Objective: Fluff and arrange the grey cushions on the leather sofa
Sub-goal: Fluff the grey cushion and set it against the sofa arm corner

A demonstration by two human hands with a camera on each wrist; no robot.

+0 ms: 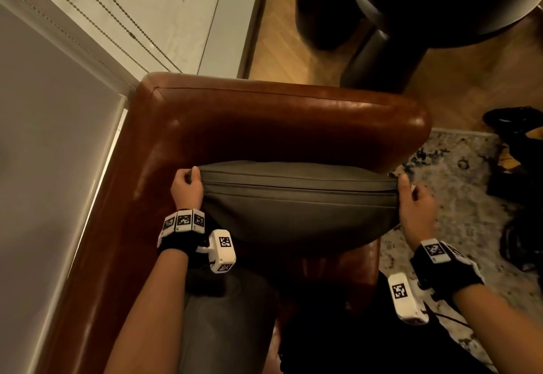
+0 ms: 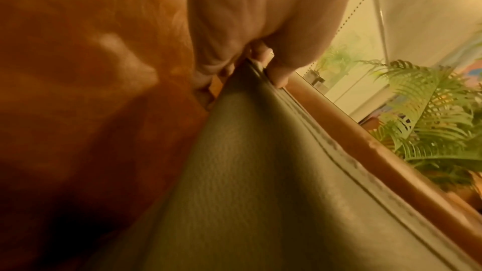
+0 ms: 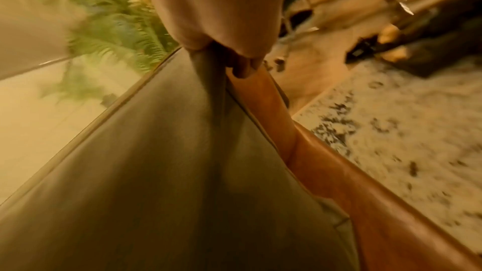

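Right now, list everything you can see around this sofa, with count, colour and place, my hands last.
Cushion: one, grey, held up at the sofa's end.
Second cushion: one, grey, on the seat below.
Sofa: one, brown leather, centre.
Rug: one, pale with dark speckles, right floor.
Fern: one, green, beyond the sofa.
Blind cords: beaded, upper left.
Left hand: grips cushion's left corner.
Right hand: grips cushion's right corner.

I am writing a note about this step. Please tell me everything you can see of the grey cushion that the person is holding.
The grey cushion is plump and wide, of grained, leather-like material, with a piped seam along its upper edge. It stands on edge in the corner of the brown leather sofa, before the armrest. The left hand pinches its left upper corner and the right hand grips the right one. Its lower edge is hidden.
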